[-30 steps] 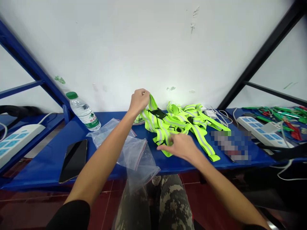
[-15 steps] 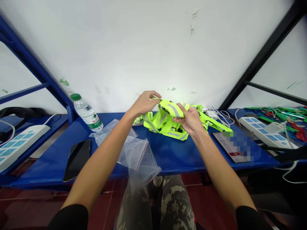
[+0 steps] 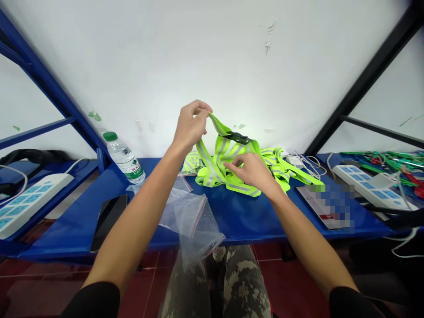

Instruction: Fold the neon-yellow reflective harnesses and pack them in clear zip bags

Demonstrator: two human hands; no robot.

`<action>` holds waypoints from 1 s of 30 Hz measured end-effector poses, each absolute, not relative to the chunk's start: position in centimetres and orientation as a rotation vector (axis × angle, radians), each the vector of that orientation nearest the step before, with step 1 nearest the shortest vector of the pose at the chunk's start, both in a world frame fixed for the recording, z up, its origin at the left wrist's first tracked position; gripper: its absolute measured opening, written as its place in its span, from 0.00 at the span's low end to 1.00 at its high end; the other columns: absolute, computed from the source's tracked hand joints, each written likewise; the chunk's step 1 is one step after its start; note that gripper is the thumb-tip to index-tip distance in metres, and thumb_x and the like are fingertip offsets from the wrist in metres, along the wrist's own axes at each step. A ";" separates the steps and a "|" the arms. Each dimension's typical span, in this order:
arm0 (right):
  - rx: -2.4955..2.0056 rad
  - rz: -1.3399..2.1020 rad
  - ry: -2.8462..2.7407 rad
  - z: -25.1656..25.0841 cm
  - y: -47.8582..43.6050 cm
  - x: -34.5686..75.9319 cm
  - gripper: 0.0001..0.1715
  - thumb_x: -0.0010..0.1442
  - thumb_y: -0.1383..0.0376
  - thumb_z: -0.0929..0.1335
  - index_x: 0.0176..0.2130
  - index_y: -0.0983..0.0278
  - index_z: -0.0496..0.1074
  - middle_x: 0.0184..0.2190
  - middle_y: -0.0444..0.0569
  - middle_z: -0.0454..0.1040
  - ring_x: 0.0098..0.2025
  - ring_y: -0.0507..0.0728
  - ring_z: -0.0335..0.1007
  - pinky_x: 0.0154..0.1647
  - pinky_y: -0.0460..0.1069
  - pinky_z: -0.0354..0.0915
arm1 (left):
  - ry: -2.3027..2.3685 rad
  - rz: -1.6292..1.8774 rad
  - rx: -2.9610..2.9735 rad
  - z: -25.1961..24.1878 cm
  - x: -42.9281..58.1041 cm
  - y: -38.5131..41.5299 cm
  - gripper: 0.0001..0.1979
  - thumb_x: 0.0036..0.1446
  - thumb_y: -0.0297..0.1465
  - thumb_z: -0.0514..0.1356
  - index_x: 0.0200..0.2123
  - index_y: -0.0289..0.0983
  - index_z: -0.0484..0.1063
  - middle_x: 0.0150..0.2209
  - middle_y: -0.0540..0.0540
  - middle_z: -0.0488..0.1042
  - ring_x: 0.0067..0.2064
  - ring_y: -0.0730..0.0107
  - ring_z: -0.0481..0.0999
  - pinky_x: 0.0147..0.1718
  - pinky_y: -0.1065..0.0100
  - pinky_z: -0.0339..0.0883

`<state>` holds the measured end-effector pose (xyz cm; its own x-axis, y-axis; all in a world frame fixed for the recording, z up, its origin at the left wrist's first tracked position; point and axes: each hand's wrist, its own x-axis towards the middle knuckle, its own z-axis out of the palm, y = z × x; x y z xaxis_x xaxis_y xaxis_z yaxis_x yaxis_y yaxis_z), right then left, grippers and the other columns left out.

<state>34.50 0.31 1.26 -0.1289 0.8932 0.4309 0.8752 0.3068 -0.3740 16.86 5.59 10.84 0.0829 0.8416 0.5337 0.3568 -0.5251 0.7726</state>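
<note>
My left hand (image 3: 193,122) is raised over the back of the table, its thumb and fingers pinched on a fluorescent yellow-green reflective strap (image 3: 218,126). The strap has a grey stripe and runs to a black buckle (image 3: 239,138), from which more webbing hangs toward the table. In front of the hanging webbing is my right hand (image 3: 252,171), thumb and forefinger apart with nothing visible between them; its other fingers are partly hidden. Around and below it, more of the same straps (image 3: 243,189) lie in a loose heap.
Clear zip bags (image 3: 198,221) hang over the front edge. A water bottle (image 3: 126,159) and a dark phone (image 3: 108,221) stand left; a lit phone (image 3: 319,207) lies right. Power strips (image 3: 371,187) flank the blue table (image 3: 251,221), with a white cable (image 3: 313,165) behind.
My left hand has risen and moved slightly left, pulling the strap up so the black buckle shows. My right hand has let go of the strap and moved slightly lower.
</note>
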 end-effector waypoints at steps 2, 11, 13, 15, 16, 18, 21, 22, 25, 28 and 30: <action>-1.561 -0.170 -1.838 1.6 -0.8 35.1 0.19 0.61 0.51 0.66 0.33 0.63 0.73 0.30 0.52 0.74 0.35 0.61 0.70 0.39 0.52 0.62 | 1.177 1.477 1.874 10.6 16.9 6.0 0.08 0.58 0.28 0.50 0.36 0.38 0.69 0.32 0.47 0.67 0.27 0.74 0.68 0.26 0.71 0.61; -1.704 0.248 -2.178 -3.0 0.1 36.8 0.07 0.57 0.63 0.66 0.33 0.64 0.72 0.29 0.51 0.75 0.34 0.60 0.72 0.36 0.51 0.63 | 1.185 1.626 1.585 11.0 17.3 6.7 0.10 0.60 0.38 0.51 0.35 0.39 0.67 0.24 0.50 0.61 0.26 0.73 0.65 0.24 0.70 0.52; -1.692 0.288 -2.021 -3.1 0.6 38.0 0.06 0.57 0.65 0.65 0.30 0.64 0.70 0.26 0.50 0.73 0.32 0.59 0.71 0.34 0.51 0.64 | 1.230 1.661 1.512 11.3 16.2 7.2 0.09 0.59 0.38 0.52 0.34 0.40 0.67 0.23 0.50 0.62 0.27 0.72 0.64 0.24 0.69 0.51; -1.587 0.374 -1.718 -2.1 1.0 39.5 0.05 0.56 0.65 0.65 0.33 0.64 0.70 0.28 0.49 0.74 0.32 0.57 0.71 0.34 0.51 0.65 | 1.273 1.707 1.450 11.3 15.0 8.0 0.07 0.57 0.37 0.54 0.33 0.40 0.67 0.23 0.51 0.62 0.27 0.73 0.63 0.24 0.69 0.51; -1.505 0.478 -1.565 -1.3 1.1 40.3 0.07 0.56 0.65 0.65 0.36 0.64 0.70 0.29 0.48 0.74 0.31 0.56 0.71 0.34 0.51 0.67 | 1.291 1.737 1.416 11.3 14.3 8.4 0.06 0.55 0.35 0.56 0.32 0.40 0.67 0.23 0.51 0.63 0.27 0.73 0.62 0.24 0.69 0.51; -1.342 0.795 -1.367 0.7 0.9 42.1 0.14 0.56 0.62 0.67 0.43 0.62 0.68 0.27 0.43 0.72 0.24 0.53 0.68 0.31 0.51 0.69 | 1.320 1.808 1.345 11.1 13.2 9.2 0.02 0.49 0.31 0.57 0.28 0.39 0.67 0.23 0.51 0.64 0.25 0.74 0.61 0.22 0.70 0.51; -1.285 1.117 -1.424 3.7 0.0 44.6 0.27 0.47 0.62 0.75 0.47 0.60 0.69 0.26 0.39 0.72 0.17 0.47 0.59 0.28 0.52 0.70 | 1.348 1.881 1.237 10.7 11.7 10.2 0.03 0.41 0.25 0.56 0.24 0.37 0.68 0.23 0.51 0.64 0.23 0.76 0.59 0.19 0.71 0.50; -1.312 1.157 -1.501 4.5 -0.2 45.4 0.28 0.44 0.62 0.77 0.45 0.61 0.71 0.25 0.40 0.72 0.17 0.48 0.60 0.28 0.52 0.70 | 1.358 1.884 1.203 10.6 11.3 10.4 0.04 0.40 0.24 0.56 0.23 0.36 0.69 0.23 0.51 0.64 0.22 0.77 0.58 0.19 0.71 0.50; -1.518 0.897 -1.615 5.7 -0.2 47.1 0.18 0.44 0.61 0.78 0.35 0.65 0.76 0.24 0.45 0.73 0.24 0.52 0.68 0.28 0.50 0.69 | 1.390 1.771 1.174 10.2 10.3 10.6 0.05 0.35 0.23 0.57 0.21 0.35 0.68 0.22 0.51 0.64 0.20 0.79 0.57 0.17 0.73 0.50; -1.665 0.301 -1.462 5.5 0.9 48.1 0.09 0.51 0.63 0.73 0.32 0.66 0.75 0.29 0.50 0.75 0.23 0.52 0.68 0.24 0.49 0.66 | 1.374 1.436 1.364 9.6 9.6 10.1 0.07 0.34 0.23 0.59 0.23 0.35 0.71 0.21 0.50 0.66 0.18 0.78 0.60 0.15 0.73 0.48; -1.585 0.121 -1.288 5.1 1.8 48.3 0.09 0.53 0.66 0.69 0.37 0.67 0.74 0.37 0.53 0.76 0.22 0.51 0.67 0.22 0.48 0.65 | 1.308 1.132 1.539 9.1 9.2 9.6 0.08 0.35 0.24 0.62 0.26 0.35 0.74 0.21 0.50 0.67 0.18 0.77 0.61 0.14 0.73 0.47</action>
<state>48.26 1.83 5.07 0.4173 0.7633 0.4931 0.6586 0.1199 -0.7429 9.22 9.62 9.14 0.0634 0.9895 0.1297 0.2703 -0.1421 0.9522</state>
